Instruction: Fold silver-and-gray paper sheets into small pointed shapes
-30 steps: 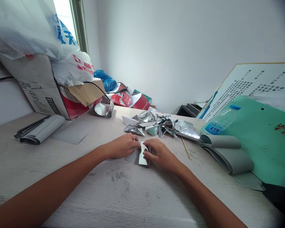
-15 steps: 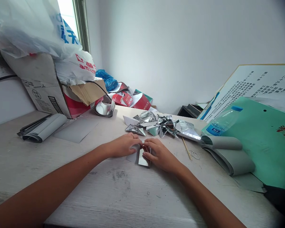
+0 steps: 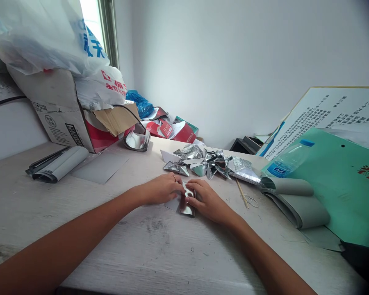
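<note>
A small silver foil sheet [image 3: 186, 207], partly folded, lies on the whitish table [image 3: 160, 250] between both hands. My left hand [image 3: 162, 188] presses on its left part with curled fingers; a ring shows on one finger. My right hand [image 3: 207, 200] pinches and presses the sheet's right fold with its fingertips. Just beyond the hands sits a pile of folded silver foil pieces [image 3: 209, 163].
A cardboard box [image 3: 64, 110] under plastic bags [image 3: 49, 37] stands at the back left, with rolled grey paper [image 3: 60, 164] in front. A water bottle [image 3: 287, 159], green board [image 3: 341, 180], curled grey sheets [image 3: 295, 196], a stick [image 3: 241, 192] and rubber bands [image 3: 252, 200] lie on the right.
The fingers have pressed the foil over, so more of its shiny side shows. Both hands stay in nearly the same place; the view shifted slightly.
</note>
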Tool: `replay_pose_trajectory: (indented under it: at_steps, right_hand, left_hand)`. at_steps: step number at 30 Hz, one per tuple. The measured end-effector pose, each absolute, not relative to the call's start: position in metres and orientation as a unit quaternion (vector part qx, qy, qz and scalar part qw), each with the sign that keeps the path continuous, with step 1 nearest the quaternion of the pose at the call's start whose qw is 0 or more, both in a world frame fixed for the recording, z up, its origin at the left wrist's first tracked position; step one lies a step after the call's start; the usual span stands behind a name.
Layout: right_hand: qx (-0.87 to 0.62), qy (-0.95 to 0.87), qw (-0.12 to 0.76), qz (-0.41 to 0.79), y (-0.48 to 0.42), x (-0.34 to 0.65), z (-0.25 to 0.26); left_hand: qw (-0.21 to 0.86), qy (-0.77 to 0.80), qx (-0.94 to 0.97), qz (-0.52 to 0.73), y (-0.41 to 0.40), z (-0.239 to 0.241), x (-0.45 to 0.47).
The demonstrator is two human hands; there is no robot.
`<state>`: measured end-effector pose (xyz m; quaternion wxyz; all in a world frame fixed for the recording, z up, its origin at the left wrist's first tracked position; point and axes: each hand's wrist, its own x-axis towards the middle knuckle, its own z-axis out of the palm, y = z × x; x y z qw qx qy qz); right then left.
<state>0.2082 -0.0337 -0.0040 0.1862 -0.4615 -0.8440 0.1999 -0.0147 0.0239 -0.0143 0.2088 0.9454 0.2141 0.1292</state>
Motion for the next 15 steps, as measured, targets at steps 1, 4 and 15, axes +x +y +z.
replay_pose_trajectory:
  at_steps: [1,4,15]
  right_hand:
    - [-0.461,-0.843,0.191,0.201,-0.0338,0.2081,-0.0041]
    - [-0.46,-0.84,0.203,0.204,-0.035,0.2072,-0.0031]
    - [-0.463,-0.849,0.149,0.206,-0.0385,0.2059,0.0043]
  left_hand:
    - [0.207,0.216,0.945,0.129,0.0234,-0.0137,-0.0146]
    - [0.207,0.224,0.944,0.124,0.022,-0.0116,-0.0141]
    - [0.217,0.224,0.942,0.127,0.025,-0.016,-0.0133]
